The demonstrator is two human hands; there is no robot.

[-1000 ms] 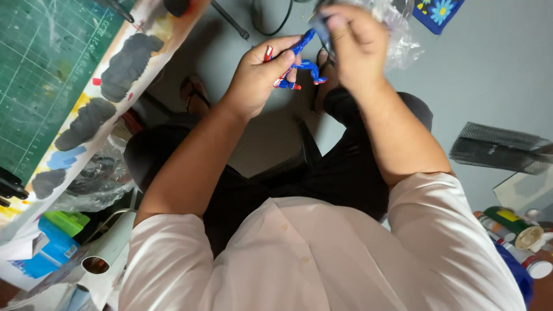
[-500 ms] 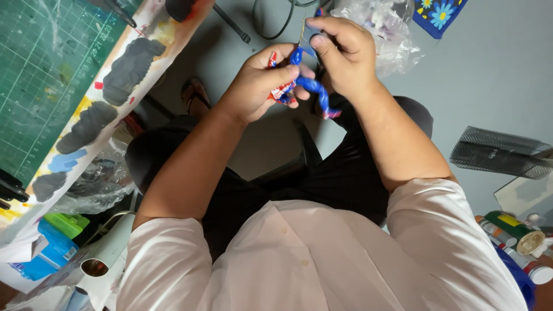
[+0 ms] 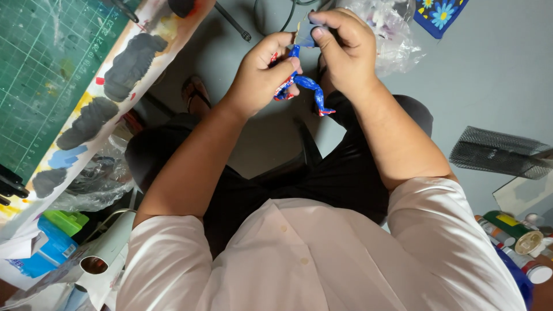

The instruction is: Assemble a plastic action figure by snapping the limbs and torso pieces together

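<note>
My left hand grips a small blue and red toy figure by its body. A bent blue leg of the figure hangs down to the right. My right hand pinches a small grey-blue piece at the figure's upper end, thumb and fingers closed on it. Both hands are held together in front of me above my lap, over dark trousers and a grey floor.
A green cutting mat and a paint-smeared sheet lie on the table at left. A crumpled clear plastic bag lies beyond my right hand. A black mesh piece and several small paint pots are at right.
Both hands have stayed together and shifted slightly toward the centre. The figure has turned in my grip, its leg now hanging down to the right.
</note>
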